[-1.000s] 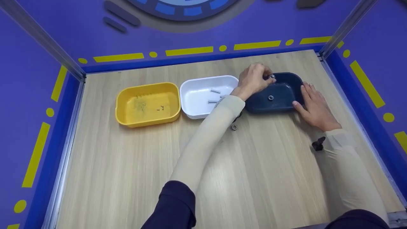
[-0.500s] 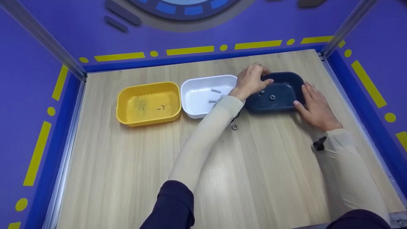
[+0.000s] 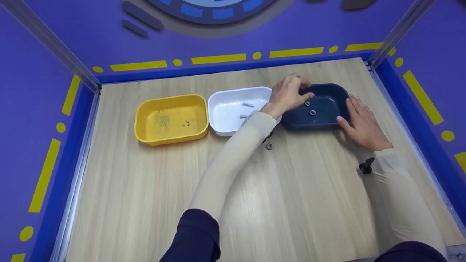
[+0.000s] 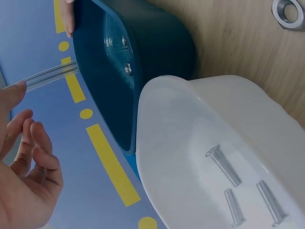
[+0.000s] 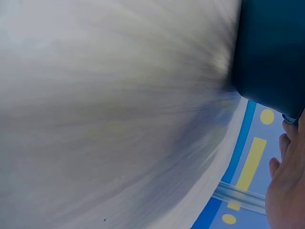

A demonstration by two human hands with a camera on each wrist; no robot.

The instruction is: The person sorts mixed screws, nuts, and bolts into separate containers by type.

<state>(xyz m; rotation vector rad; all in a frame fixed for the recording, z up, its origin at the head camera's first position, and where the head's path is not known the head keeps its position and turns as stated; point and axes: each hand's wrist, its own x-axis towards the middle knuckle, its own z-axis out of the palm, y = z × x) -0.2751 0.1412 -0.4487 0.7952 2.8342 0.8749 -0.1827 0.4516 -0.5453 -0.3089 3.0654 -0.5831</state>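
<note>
My left hand [image 3: 289, 92] hovers over the left part of a dark blue-green tray [image 3: 342, 95]. Its fingers are loosely bent, with nothing between them in the left wrist view. Inside that tray lie two metal hex nuts, one nut [image 3: 307, 103] near my left thumb and another nut [image 3: 312, 112] closer to the front. My right hand [image 3: 365, 123] rests against the tray's right end, fingers along the outer side and thumb at the front corner. Under my left wrist is a white tray [image 3: 222, 125] holding bolts [image 4: 224, 166], partly hidden by the arm in the head view.
A yellow tray [image 3: 171, 137] with dark marks on its floor stands left of the white one. A loose hex nut [image 3: 269, 146] lies on the wooden table [image 3: 291, 203] in front of the trays. Blue-purple panels [image 3: 218, 43] enclose the back and sides.
One second ago my left hand pinched a nut above the dark tray. It let go, and the nut dropped in beside the other one. My right hand stayed at the tray's end.
</note>
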